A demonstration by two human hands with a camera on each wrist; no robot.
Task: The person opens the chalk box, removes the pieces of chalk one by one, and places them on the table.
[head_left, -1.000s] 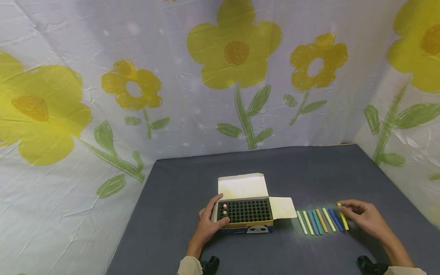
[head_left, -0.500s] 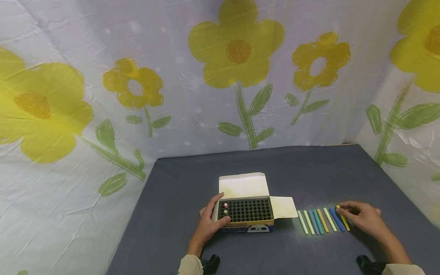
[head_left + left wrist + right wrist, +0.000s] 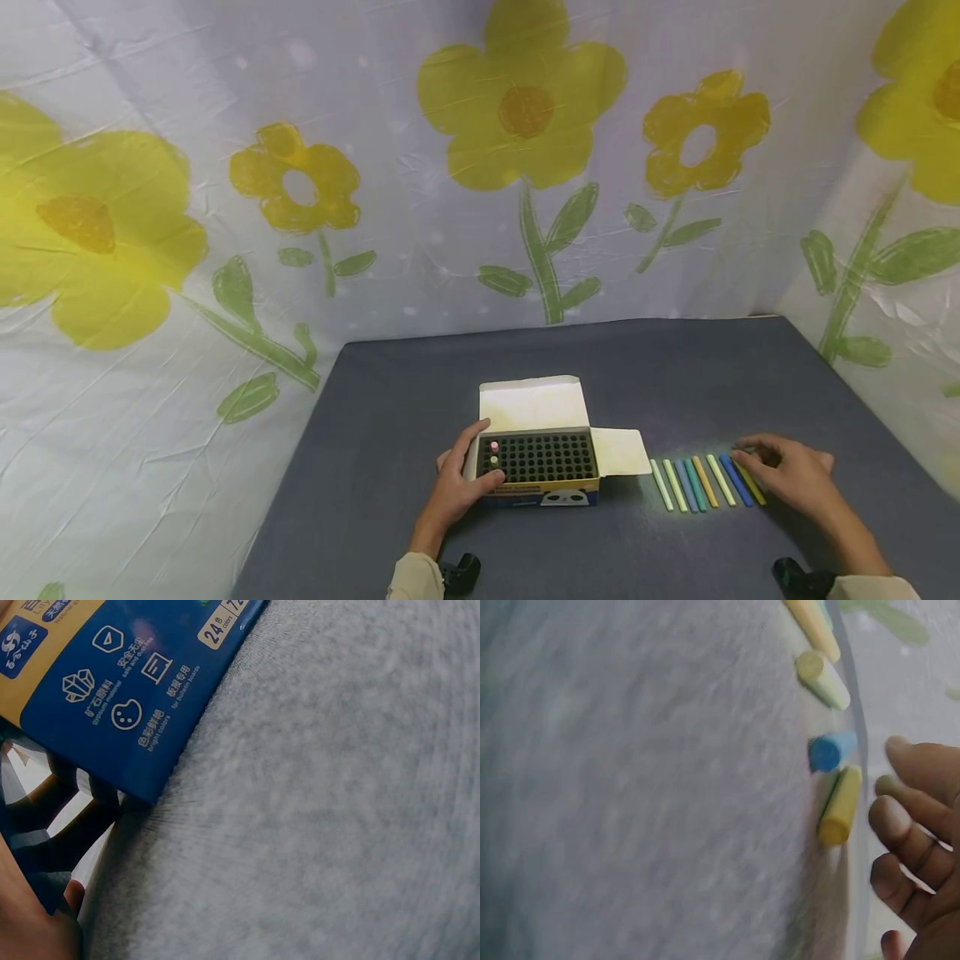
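My left hand [image 3: 459, 482] grips the left end of an open chalk box [image 3: 536, 492], thumb on its front edge and fingers at the far side. Inside, a dark holed insert [image 3: 543, 458] carries a pink chalk stick [image 3: 494, 447] and a pale one [image 3: 494, 461] at its left. At the right, several coloured chalk sticks lie in a row. My right hand [image 3: 798, 475] is over the far end of the last, a yellow chalk stick [image 3: 753, 485]. In the right wrist view its loosely bent fingers [image 3: 891, 817] stand apart from that yellow stick, which lies beside a blue chalk stick [image 3: 829, 752].
The box's white lid [image 3: 534, 404] stands up at the back, and a side flap [image 3: 621, 452] reaches right towards the row. A dark grey cloth covers the table [image 3: 420, 375]. Behind hangs a flower-printed curtain [image 3: 420, 250].
The yellow chalk stick, pinched by my right hand a second ago, now lies lower on the cloth beside the blue one. My right fingers have loosened from it. The left hand keeps its hold.
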